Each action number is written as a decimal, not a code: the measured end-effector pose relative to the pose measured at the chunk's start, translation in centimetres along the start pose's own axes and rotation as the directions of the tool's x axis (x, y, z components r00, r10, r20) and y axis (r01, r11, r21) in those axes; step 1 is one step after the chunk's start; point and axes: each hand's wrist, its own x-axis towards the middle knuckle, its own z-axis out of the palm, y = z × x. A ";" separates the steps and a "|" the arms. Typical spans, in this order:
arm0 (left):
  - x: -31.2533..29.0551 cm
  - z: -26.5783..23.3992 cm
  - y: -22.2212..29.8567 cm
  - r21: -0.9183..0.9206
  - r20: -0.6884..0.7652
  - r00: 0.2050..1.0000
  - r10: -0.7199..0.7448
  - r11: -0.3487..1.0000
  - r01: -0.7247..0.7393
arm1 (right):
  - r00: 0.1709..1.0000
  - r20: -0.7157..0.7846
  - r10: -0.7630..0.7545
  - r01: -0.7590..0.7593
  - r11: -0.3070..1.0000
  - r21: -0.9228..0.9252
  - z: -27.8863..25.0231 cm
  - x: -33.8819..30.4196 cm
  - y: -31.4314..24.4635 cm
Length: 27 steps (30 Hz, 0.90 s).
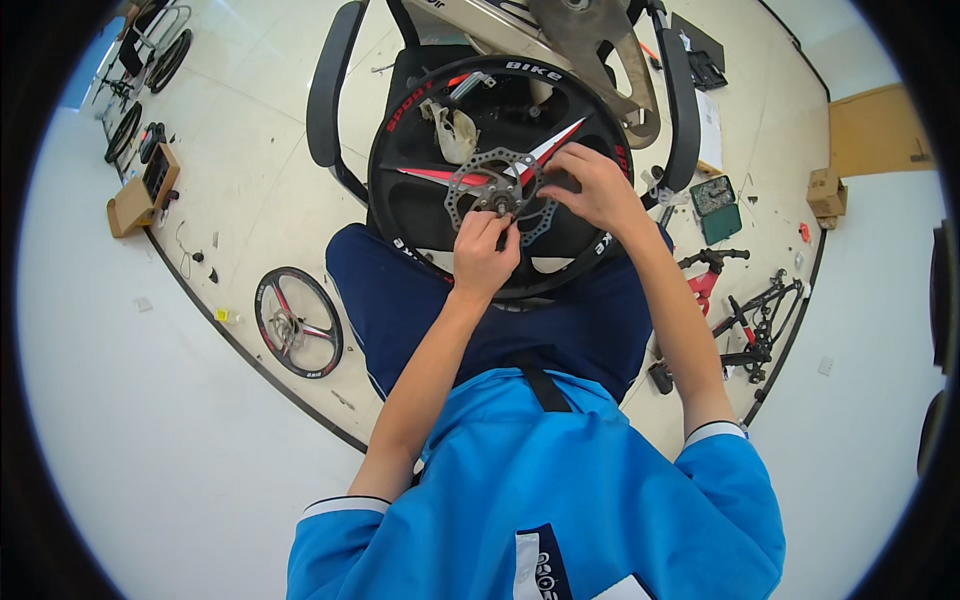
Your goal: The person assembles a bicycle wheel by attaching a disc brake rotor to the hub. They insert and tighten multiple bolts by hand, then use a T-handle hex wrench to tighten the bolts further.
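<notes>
A black bicycle wheel [398, 215] with red and white accents on its spokes lies flat across a black chair seat and up against my knees. A silver disc brake rotor [458, 186] with a perforated rim sits at the hub [497, 196]. My left hand [487, 252] has its fingers pinched together at the near side of the hub; what is between them is too small to make out. At the rotor's right side my right hand [597, 187] is curled, thumb and fingertips close together, and whatever they hold is hidden. A crumpled whitish plastic piece [458, 135] rests on the wheel beyond the rotor.
Chair armrests [335, 85] flank the wheel, and a metal frame part [590, 50] stands beyond it. A smaller wheel [299, 322] is on the floor at left. On the right are a green case [716, 210] and a dark bicycle frame [765, 325]. An opened cardboard box [145, 195] stands far left.
</notes>
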 end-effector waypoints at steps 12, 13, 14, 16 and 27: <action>0.2 0.2 0.0 0.015 0.026 0.999 -0.029 0.999 0.028 | 0.984 -0.101 -0.148 0.121 0.964 -0.237 1.2 -1.3 1.3; 0.2 0.1 0.0 0.021 0.029 0.999 -0.029 0.999 0.028 | 0.979 -0.104 -0.175 0.144 0.957 -0.250 1.4 -1.3 1.6; 0.2 0.1 -0.1 0.021 0.039 0.999 -0.027 0.999 0.026 | 0.975 -0.111 -0.194 0.159 0.951 -0.265 1.6 -1.3 1.8; 0.0 0.0 -0.1 0.013 0.052 0.998 -0.033 0.999 0.032 | 0.969 -0.104 -0.226 0.188 0.939 -0.289 1.8 -1.5 2.0; 0.4 -0.4 -0.1 0.010 0.098 0.995 -0.014 1.000 0.013 | 0.948 -0.131 -0.291 0.234 0.913 -0.333 2.7 -3.2 3.3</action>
